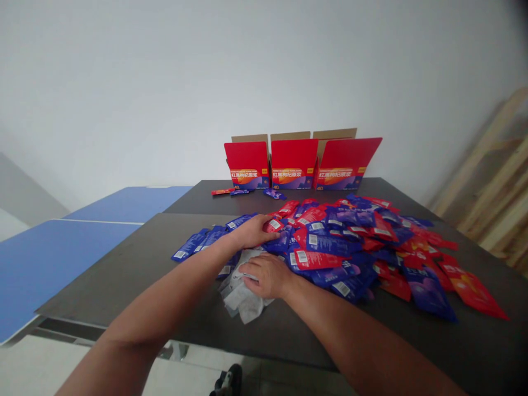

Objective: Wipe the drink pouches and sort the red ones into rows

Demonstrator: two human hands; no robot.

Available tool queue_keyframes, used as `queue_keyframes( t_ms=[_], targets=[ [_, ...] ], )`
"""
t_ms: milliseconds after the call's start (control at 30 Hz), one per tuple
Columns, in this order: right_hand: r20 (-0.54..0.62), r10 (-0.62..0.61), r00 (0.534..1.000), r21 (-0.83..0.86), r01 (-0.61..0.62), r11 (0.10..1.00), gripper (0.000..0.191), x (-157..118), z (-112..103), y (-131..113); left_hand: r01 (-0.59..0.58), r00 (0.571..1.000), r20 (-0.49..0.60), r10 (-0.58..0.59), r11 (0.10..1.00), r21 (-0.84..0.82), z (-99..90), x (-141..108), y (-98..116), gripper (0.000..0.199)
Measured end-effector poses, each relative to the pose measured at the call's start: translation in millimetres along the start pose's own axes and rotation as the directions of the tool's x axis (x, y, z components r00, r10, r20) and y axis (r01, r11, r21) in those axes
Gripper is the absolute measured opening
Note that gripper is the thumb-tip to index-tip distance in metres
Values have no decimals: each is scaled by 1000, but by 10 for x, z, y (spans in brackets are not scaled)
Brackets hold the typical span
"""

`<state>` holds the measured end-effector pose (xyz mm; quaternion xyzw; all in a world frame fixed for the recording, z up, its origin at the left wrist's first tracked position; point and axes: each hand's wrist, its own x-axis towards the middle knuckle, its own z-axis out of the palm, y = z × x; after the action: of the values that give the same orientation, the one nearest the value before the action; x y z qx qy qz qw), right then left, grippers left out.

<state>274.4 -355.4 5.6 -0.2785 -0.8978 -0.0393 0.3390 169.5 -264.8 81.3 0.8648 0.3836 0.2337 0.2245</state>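
Note:
A heap of red pouches and blue pouches (325, 242) with barcodes spreads over the dark table. My left hand (253, 231) is at the heap's left side, thumb and forefinger around the near end of a red pouch (273, 225). Its other fingers are partly hidden. Closer to me, my right hand (270, 273) is closed on a crumpled greyish-white cloth (243, 294), which lies on the table against the pouches. Several blue pouches (192, 245) lie fanned out left of my hands.
Three red cartons (249, 165) with raised flaps stand in a row at the table's back. A few narrow sachets (274, 193) lie before them. On the left is a blue table (94, 242); wooden slats (503, 192) lean at the right. The dark table's (124, 280) front edge is near me.

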Motion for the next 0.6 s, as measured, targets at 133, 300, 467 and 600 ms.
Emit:
queue_keyframes(
  t_ms=[133,300,467,600],
  targets=[
    [3,16,1000,10,-16,1000,19,3,-19,-7,-13,999,50,6,990,138,156,336,57,64],
    [7,33,999,10,-33,999,19,-7,-8,0,59,989,134,-57,998,-15,279,503,-3,53],
    [35,54,998,18,-55,998,20,-5,-23,-12,115,986,132,-97,984,-136,212,686,-357,51],
    [52,71,996,28,-72,997,18,11,-67,-45,210,977,-15,-215,966,-150,163,964,-759,41]
  ],
)
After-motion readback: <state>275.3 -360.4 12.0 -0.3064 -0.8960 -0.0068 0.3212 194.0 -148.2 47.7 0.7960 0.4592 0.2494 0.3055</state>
